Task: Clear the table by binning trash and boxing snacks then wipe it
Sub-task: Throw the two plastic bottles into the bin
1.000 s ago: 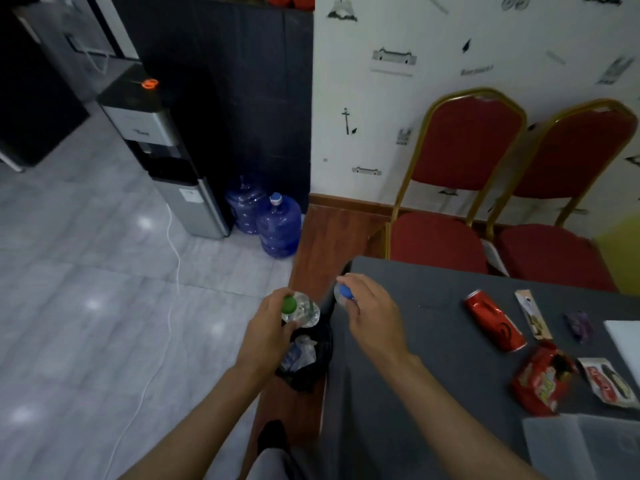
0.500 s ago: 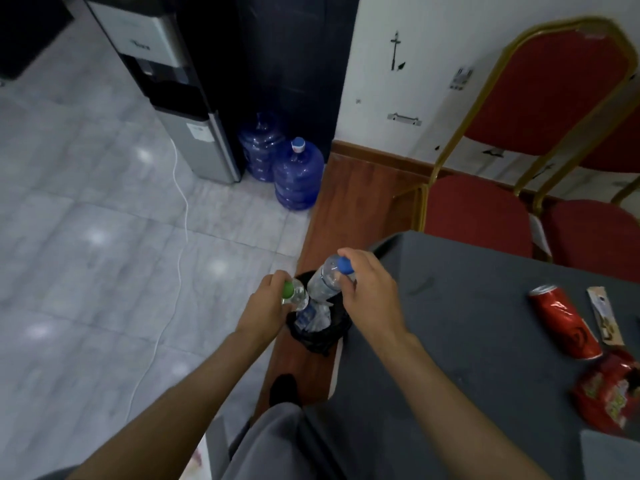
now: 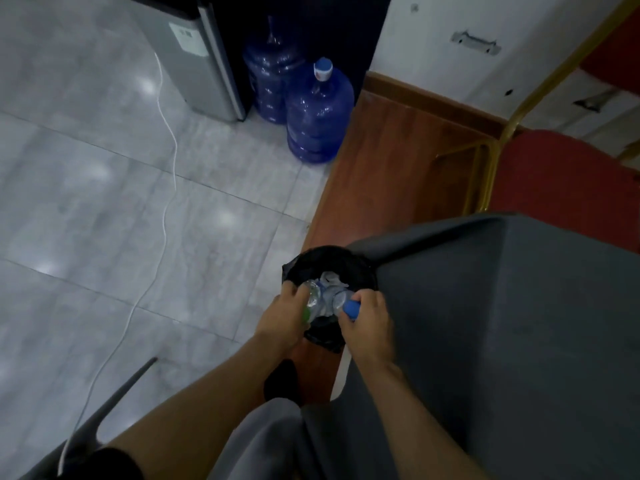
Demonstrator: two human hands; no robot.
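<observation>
A black-lined bin point(image 3: 323, 259) stands on the floor at the table's left corner, with crumpled pale trash inside. My left hand point(image 3: 282, 322) grips a clear plastic bottle with a green cap point(image 3: 311, 301), its body pointing down into the bin. My right hand point(image 3: 367, 320) grips a second clear bottle with a blue cap point(image 3: 348, 304), also tipped into the bin's mouth. Both bottles are partly hidden by my fingers. The grey table point(image 3: 502, 323) fills the right side.
Two large blue water jugs point(image 3: 320, 112) and a grey water dispenser point(image 3: 199, 60) stand by the far wall. A white cable point(image 3: 166, 202) trails across the tiled floor. A red chair with a gold frame point(image 3: 554, 174) sits behind the table. My dark shoe point(image 3: 282, 379) is below the bin.
Both hands have gone down from above the bin to its mouth, with the bottles tipped inside. The view has dropped, so the snacks on the table are out of sight.
</observation>
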